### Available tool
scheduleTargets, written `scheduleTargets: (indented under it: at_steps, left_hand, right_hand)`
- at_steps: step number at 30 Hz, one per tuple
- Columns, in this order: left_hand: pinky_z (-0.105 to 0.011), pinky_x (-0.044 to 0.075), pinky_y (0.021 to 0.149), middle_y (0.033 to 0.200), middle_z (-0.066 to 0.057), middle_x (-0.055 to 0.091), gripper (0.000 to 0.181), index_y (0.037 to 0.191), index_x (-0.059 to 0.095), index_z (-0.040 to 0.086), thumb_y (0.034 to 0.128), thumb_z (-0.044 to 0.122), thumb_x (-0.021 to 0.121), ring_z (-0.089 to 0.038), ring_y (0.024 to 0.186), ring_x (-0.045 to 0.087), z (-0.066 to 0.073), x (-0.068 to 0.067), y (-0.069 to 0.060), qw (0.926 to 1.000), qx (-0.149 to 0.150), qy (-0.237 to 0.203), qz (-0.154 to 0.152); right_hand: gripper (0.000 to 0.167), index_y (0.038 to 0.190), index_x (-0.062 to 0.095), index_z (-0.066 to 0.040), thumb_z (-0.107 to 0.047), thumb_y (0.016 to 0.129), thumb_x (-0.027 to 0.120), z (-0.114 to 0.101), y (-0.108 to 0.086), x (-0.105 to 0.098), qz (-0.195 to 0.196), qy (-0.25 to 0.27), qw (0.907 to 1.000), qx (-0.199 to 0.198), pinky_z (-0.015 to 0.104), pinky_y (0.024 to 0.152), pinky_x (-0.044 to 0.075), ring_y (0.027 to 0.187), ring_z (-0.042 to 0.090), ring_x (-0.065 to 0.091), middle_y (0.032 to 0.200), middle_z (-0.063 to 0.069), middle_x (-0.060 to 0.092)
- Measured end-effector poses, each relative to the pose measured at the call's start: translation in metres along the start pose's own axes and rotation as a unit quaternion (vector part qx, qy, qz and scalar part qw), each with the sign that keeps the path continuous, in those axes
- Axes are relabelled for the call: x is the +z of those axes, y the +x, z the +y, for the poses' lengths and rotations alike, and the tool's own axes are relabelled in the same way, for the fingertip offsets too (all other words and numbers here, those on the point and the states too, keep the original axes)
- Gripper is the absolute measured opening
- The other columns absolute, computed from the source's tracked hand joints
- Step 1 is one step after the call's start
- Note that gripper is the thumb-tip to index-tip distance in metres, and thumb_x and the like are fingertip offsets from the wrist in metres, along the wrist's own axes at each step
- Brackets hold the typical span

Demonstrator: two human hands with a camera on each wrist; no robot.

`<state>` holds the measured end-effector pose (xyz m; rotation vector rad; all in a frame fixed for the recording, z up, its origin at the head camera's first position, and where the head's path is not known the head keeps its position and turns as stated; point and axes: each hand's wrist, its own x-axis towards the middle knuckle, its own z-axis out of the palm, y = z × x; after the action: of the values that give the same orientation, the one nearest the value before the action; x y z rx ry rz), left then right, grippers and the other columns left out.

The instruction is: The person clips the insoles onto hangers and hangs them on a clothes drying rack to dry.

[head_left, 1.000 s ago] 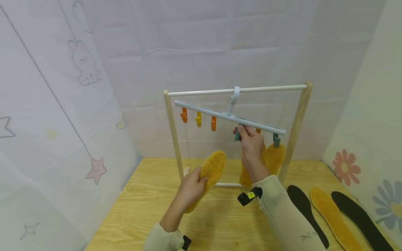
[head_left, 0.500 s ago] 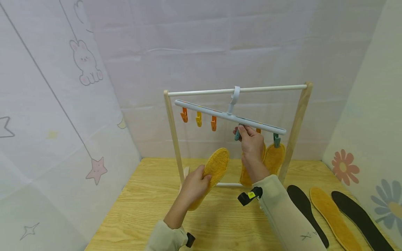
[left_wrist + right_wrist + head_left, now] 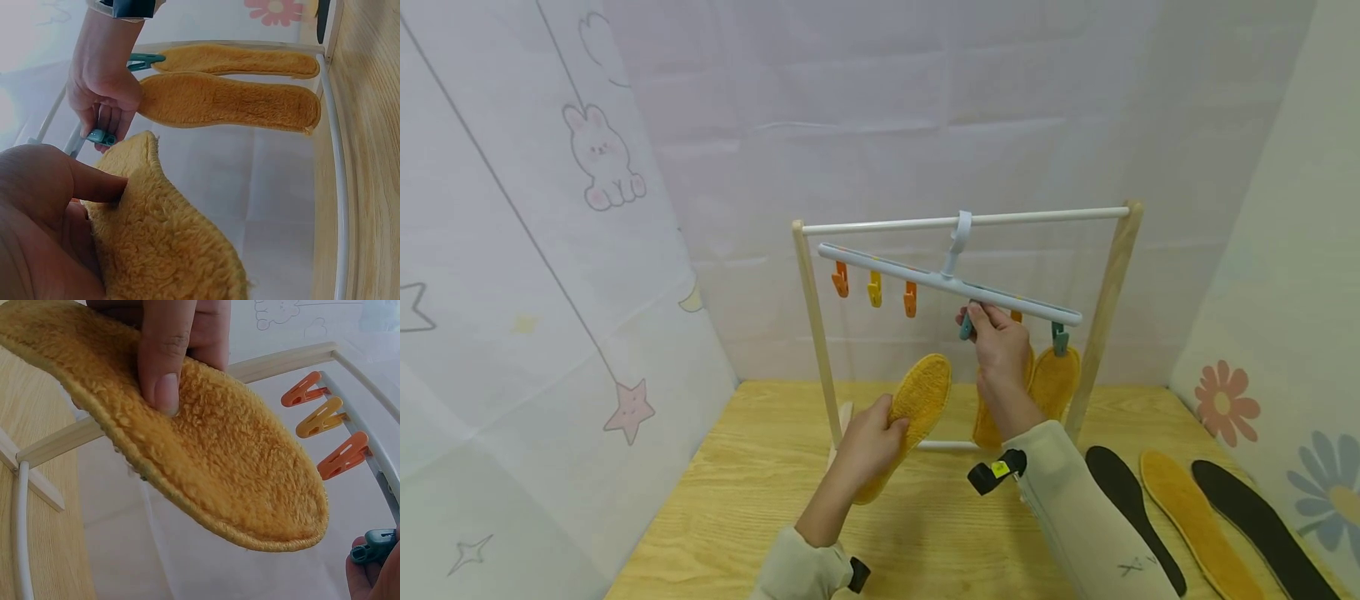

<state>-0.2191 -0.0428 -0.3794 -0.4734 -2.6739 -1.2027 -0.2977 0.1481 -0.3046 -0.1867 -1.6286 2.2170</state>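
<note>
The left hand point(image 3: 871, 443) grips a fuzzy yellow insole point(image 3: 922, 398) by its middle, thumb on the fleecy face, its rounded end tilted up to the right. The right hand point(image 3: 1002, 346) pinches a teal clip point(image 3: 967, 326) under the white hanger bar point(image 3: 887, 267); the right wrist view shows this clip point(image 3: 374, 545) with no insole in it. Two yellow insoles hang at the bar's right side, one point(image 3: 1054, 383) from a teal clip point(image 3: 1060, 340), the other point(image 3: 231, 100) partly behind the right hand. The held insole is below the pinched clip, apart from it.
Orange point(image 3: 840, 280), yellow point(image 3: 875, 289) and orange point(image 3: 910, 299) clips hang on the bar's left half. A wood-and-white rack point(image 3: 814, 325) carries the hanger. At the right of the table point(image 3: 715, 508) lie two black insoles point(image 3: 1123, 492) and a yellow one point(image 3: 1195, 517).
The left hand has moved up and to the right with its insole, nearer the right hand. The right hand has stayed at the teal clip. The head view has shifted slightly.
</note>
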Motion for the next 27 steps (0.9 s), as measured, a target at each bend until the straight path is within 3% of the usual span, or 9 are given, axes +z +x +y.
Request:
scheduleTargets:
  at_steps: [9,27]
  left_hand:
    - [-0.029,0.040,0.053,0.073,0.000,0.050,0.013,0.093,0.052,0.009,0.1024,0.015,0.058,-0.015,0.061,0.047,0.003,0.004,0.003,1.0000,-0.007,-0.001,-0.006]
    - [-0.031,0.043,0.056,0.076,-0.001,0.054,0.011,0.094,0.054,0.008,0.1017,0.014,0.058,-0.016,0.064,0.050,0.012,0.008,0.008,0.9998,-0.004,-0.017,-0.007]
  right_hand:
    - [0.030,0.124,0.072,-0.003,-0.018,0.098,0.067,0.002,0.001,-0.001,0.001,0.009,0.9999,-0.008,0.028,0.091,0.056,0.089,0.015,0.072,0.092,0.001,0.074]
    - [0.033,0.127,0.070,-0.002,-0.018,0.099,0.066,0.002,0.000,-0.001,-0.002,0.009,0.9999,-0.015,0.025,0.087,0.056,0.091,0.016,0.073,0.095,0.003,0.075]
